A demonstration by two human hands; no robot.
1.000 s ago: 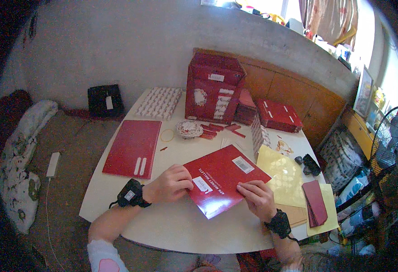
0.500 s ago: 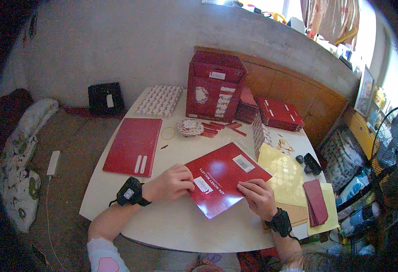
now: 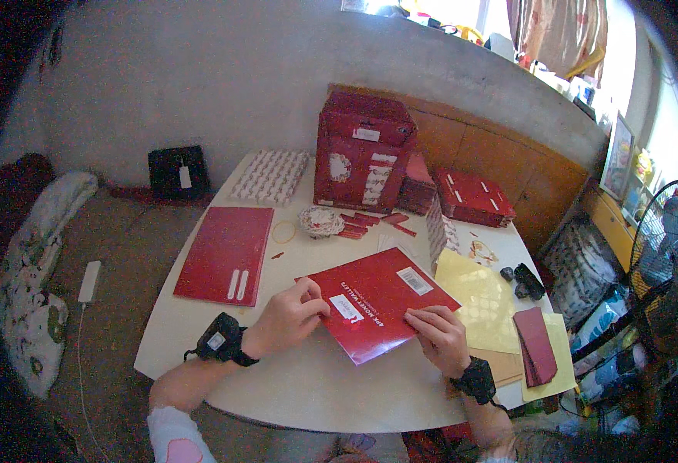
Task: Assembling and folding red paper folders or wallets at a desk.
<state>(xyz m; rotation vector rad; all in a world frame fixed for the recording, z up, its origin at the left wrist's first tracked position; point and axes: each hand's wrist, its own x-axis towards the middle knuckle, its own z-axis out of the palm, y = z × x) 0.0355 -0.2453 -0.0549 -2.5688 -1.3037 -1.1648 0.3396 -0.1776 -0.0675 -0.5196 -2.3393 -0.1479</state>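
A flat, glossy red printed card packet (image 3: 389, 282) with white lettering, a barcode patch and a white label is tilted between my hands above the table. My left hand (image 3: 286, 322) pinches its left edge, fingers curled. My right hand (image 3: 441, 333) grips its right edge; the fingers lie on top and the thumb is hidden. Each wrist wears a black strapped device. To the left lies a larger dark red sheet or stack (image 3: 222, 251) with two white slots. A yellow sticker sheet (image 3: 482, 297) lies just beyond my right hand.
On the white table (image 3: 277, 393) stand a tall dark red carton (image 3: 358, 177), a red stack (image 3: 472, 197), a patterned white stack (image 3: 269, 176) and a rubber-band ball (image 3: 322, 221). Narrow red cards (image 3: 534, 347) lie at the right. A black fan (image 3: 663, 255) stands beyond the table's right edge.
The red packet has tilted slightly: its far left corner now reaches further left and its near corner has risen. Both hands keep hold, with the left fingers shifted slightly.
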